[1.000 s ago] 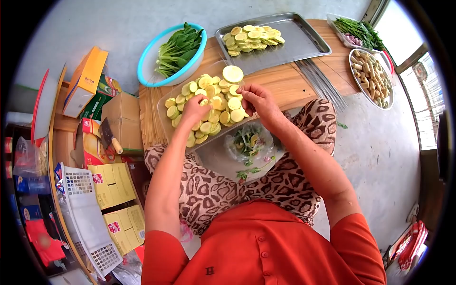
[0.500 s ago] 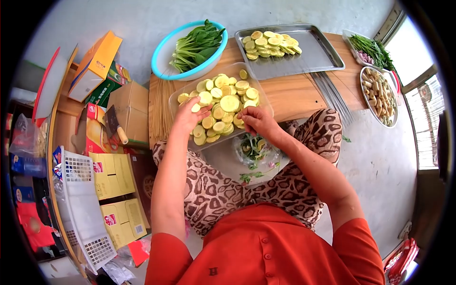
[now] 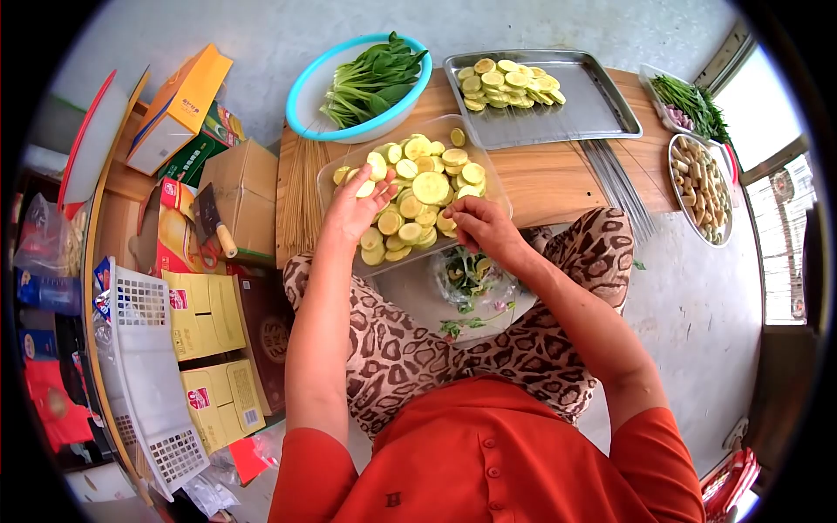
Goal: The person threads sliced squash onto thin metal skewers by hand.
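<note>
A clear plastic tub (image 3: 499, 193) heaped with round yellow-green squash slices (image 3: 430, 188) sits at the table's front edge. Over its left side, my left hand (image 3: 350, 213) is turned palm up, its fingers curled around a pale squash slice (image 3: 364, 188). My right hand (image 3: 488, 228) is at the tub's right side with thumb and fingertips pinched together; anything thin between them is too small to make out. Below the tub, a clear plastic bag (image 3: 471, 277) of green scraps stands between the knees.
Bamboo skewers (image 3: 301, 196) lie left of the tub, metal skewers (image 3: 615, 185) to the right. Behind are a blue-rimmed basin (image 3: 301, 122) of leafy greens and a metal tray (image 3: 597, 105) with more slices. A cleaver (image 3: 209, 218) and cardboard boxes (image 3: 240, 192) stand left.
The whole view has shifted slightly, with the table lower and further right in it. My left hand has opened a little around the slice; my right hand stays pinched near the tub's edge.
</note>
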A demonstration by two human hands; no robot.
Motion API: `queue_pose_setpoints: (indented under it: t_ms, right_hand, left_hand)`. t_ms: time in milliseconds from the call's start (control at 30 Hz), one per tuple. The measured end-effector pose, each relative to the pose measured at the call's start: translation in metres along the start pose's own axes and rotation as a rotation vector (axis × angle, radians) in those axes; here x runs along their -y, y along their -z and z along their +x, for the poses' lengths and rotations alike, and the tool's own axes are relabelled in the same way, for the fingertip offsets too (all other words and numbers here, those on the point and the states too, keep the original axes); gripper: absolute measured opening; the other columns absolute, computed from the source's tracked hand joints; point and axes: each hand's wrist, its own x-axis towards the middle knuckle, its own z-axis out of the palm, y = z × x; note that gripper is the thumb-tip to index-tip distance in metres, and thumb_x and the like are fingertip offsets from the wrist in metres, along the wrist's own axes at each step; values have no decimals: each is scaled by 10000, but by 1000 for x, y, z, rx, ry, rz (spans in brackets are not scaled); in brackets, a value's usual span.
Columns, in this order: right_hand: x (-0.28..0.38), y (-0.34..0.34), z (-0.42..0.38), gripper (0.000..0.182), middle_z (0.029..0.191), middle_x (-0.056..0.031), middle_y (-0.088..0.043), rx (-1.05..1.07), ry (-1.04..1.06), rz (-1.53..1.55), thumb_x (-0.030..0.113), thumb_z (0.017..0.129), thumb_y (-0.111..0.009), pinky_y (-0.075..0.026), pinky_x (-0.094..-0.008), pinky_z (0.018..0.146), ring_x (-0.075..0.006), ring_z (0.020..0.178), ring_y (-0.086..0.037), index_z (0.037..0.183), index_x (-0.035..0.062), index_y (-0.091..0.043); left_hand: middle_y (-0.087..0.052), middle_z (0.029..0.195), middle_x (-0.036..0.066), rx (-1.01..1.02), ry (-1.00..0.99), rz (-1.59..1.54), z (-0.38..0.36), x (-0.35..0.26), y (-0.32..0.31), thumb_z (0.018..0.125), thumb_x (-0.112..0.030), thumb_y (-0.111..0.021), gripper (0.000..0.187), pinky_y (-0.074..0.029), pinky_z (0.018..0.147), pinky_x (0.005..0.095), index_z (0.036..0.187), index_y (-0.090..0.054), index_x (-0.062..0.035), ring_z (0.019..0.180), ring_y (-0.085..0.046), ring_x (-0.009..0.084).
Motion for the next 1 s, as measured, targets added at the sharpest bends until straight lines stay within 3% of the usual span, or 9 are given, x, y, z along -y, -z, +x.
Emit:
queue_pose_setpoints:
  t_ms: [200,533,600,700,1000]
  right_hand:
    - [1,4,-6,116,572,-7,-493,12,24,8,111,938,-482,-306,-220,418,-61,435,-378,945,19,-550]
    - [9,5,-18,139,602,24,-485,46,8,-184,107,925,-489,-361,-217,512,-53,560,-446,973,17,-584]
    - [9,6,-19,141,606,23,-486,48,5,-171,109,925,-490,-362,-218,514,-53,562,-445,974,17,-584]
    - [12,6,-22,142,614,20,-487,52,-2,-177,112,926,-489,-364,-219,518,-55,564,-443,972,16,-582]
    - [14,6,-24,145,609,13,-483,66,-26,-215,120,928,-485,-370,-224,525,-60,569,-442,964,10,-573]
  left_hand:
    - [-590,1058,91,52,-171,329,2,1,9,802,-30,-681,271,-472,821,276,1045,-562,-39,1037,-576,211]
    - [-594,1066,78,72,-132,359,-2,-4,10,791,-10,-684,304,-451,783,232,1074,-572,-22,998,-577,165]
    - [-597,1012,58,61,-159,404,-4,-3,7,783,-2,-688,299,-459,748,231,1061,-581,-30,843,-570,124]
    - [-586,1025,46,76,-179,426,-6,-2,5,785,6,-683,309,-458,749,232,1070,-572,-38,828,-549,107]
    - [-557,1129,66,111,-222,457,-12,-4,-3,784,46,-651,341,-457,894,274,1094,-535,-38,1013,-552,146]
